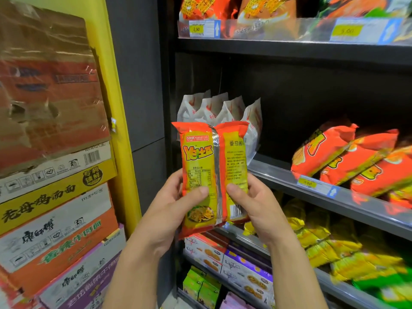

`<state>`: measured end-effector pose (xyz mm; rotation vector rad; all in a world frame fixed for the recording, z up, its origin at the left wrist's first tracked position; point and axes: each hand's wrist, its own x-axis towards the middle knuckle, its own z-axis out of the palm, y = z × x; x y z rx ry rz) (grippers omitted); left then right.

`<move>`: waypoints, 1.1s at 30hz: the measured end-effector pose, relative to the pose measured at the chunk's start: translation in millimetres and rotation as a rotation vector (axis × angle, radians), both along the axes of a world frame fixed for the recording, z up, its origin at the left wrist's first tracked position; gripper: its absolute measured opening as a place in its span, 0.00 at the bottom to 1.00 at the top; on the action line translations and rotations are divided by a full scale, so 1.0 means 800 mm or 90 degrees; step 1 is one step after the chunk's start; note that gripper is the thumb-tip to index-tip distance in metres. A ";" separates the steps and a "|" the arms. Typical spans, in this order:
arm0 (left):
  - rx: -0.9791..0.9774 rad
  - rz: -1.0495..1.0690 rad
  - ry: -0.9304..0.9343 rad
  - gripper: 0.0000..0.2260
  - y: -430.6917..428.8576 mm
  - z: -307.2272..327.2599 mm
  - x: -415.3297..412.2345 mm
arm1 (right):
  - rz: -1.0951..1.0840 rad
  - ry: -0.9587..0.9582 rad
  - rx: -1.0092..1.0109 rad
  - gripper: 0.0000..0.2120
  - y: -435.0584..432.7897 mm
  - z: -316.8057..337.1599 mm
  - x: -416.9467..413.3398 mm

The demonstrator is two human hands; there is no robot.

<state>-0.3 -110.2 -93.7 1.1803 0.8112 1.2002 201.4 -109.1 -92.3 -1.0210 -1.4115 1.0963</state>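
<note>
I hold an orange and yellow snack packet (214, 161) upright in front of a dark shop shelf, its back side with the seam and printed table facing me. My left hand (174, 206) grips its lower left edge, thumb pressed on the front. My right hand (252, 204) grips the lower right edge the same way, thumb beside the seam. The packet's bottom is partly hidden behind my palms.
Behind the packet stand several white packets (223, 108) on the middle shelf (278, 175). Orange bags (347, 155) lie to the right, yellow packs (323, 241) below, boxed biscuits (234, 264) lower. Stacked cardboard cartons (55, 175) and a yellow post (120, 108) fill the left.
</note>
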 end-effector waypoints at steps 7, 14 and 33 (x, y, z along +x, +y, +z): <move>0.050 0.025 0.039 0.21 0.017 0.016 0.065 | -0.012 -0.056 0.018 0.23 0.009 0.020 0.063; 0.098 0.128 0.043 0.22 0.056 0.051 0.149 | -0.147 -0.321 0.165 0.32 0.043 0.092 0.189; 0.223 0.405 0.301 0.28 0.228 0.020 0.339 | -0.227 -1.163 0.248 0.28 0.101 0.160 0.319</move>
